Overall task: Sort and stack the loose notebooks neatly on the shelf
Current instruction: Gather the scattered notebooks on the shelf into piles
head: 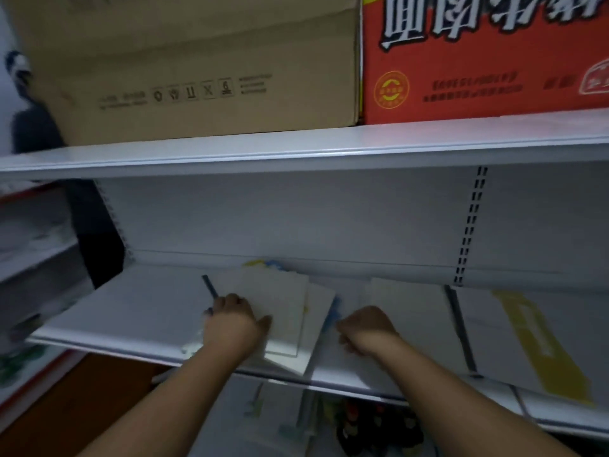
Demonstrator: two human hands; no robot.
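A loose pile of pale notebooks lies on the white middle shelf, fanned out and askew, with a blue spine showing at its left edge. My left hand grips the pile's left front corner, thumb on top. My right hand is curled at the right edge of the pile, fingers closed on the edge of a lower notebook, though blur hides the contact. More white notebooks lie flat to the right. Further right lies a white notebook with a yellow band.
A brown cardboard box and a red printed box stand on the upper shelf. A dark spiral-bound notebook leans upright at the shelf's left end. A slotted upright runs down the back panel. Lower shelves hold more stationery.
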